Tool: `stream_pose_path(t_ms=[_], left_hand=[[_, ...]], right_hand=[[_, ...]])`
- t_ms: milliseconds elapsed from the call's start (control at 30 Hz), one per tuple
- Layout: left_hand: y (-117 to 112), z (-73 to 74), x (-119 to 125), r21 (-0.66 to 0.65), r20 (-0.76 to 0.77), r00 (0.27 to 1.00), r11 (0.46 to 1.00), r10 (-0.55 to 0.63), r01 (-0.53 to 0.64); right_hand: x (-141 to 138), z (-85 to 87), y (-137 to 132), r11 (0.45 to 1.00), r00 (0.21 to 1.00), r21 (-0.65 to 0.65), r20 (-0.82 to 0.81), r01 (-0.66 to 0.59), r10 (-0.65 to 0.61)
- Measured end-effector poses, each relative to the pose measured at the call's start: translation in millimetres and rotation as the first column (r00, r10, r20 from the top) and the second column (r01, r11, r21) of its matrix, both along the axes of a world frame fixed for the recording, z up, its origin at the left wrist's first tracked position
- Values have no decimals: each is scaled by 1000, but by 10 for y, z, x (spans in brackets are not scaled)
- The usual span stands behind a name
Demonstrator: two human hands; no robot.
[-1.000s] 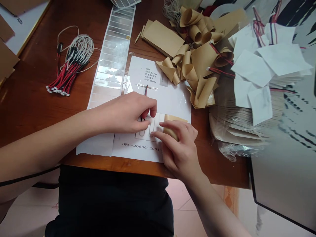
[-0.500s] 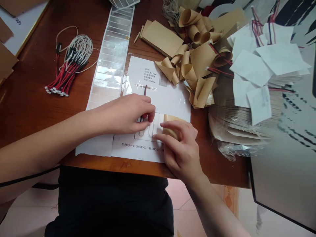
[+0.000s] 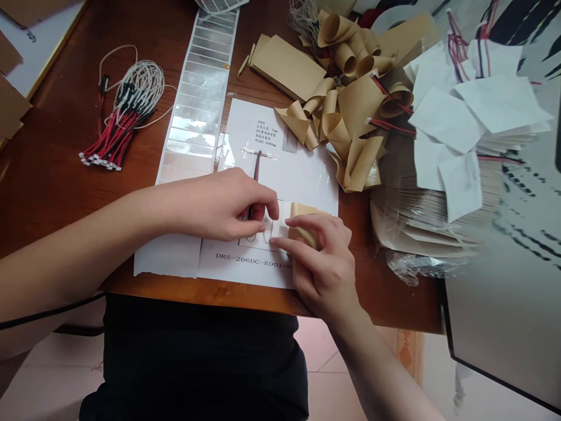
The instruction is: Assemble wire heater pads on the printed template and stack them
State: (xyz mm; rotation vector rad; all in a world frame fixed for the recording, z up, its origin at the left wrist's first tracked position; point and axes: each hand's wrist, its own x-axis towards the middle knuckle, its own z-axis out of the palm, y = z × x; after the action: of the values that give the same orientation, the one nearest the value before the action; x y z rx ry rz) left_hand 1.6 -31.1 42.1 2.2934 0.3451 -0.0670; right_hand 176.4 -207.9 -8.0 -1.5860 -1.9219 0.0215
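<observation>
My left hand rests over a pale adhesive square on a printed sheet, thumb and index fingertips apart, nothing visible gripped between them. Its thumb tip is beside a thin white wire laid in loops on the square. A dark and red cable runs down beneath this hand, held at its top by clear tape. My right hand has its thumb and index finger spread, the tips touching the square near the wire. Under its palm lies a curled brown backing paper. The wire's far end is hidden.
A bundle of red and white wires lies at the left. A strip of silver labels runs alongside the sheet. Brown paper curls and a brown stack lie behind. White squares with leads top a stack at right.
My left thumb and index finger have moved slightly apart, the fingertips shifting a little right and the thumb lower. My right hand has barely moved.
</observation>
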Motion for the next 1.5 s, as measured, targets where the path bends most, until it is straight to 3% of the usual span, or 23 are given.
stream_pose_path(t_ms=[200,767,1500], left_hand=[[13,-24,1,78,6,1000,997,-3,3],[18,68,-37,-14,-69,989,992,-130,129],[8,22,6,-8,-43,998,999,-40,40]], right_hand=[[9,-8,-7,1000,1000,14,-2,12,-12],[11,-15,-17,999,1000,23,13,-27,27],[-19,-27,-21,993,995,93,74,-66,60]])
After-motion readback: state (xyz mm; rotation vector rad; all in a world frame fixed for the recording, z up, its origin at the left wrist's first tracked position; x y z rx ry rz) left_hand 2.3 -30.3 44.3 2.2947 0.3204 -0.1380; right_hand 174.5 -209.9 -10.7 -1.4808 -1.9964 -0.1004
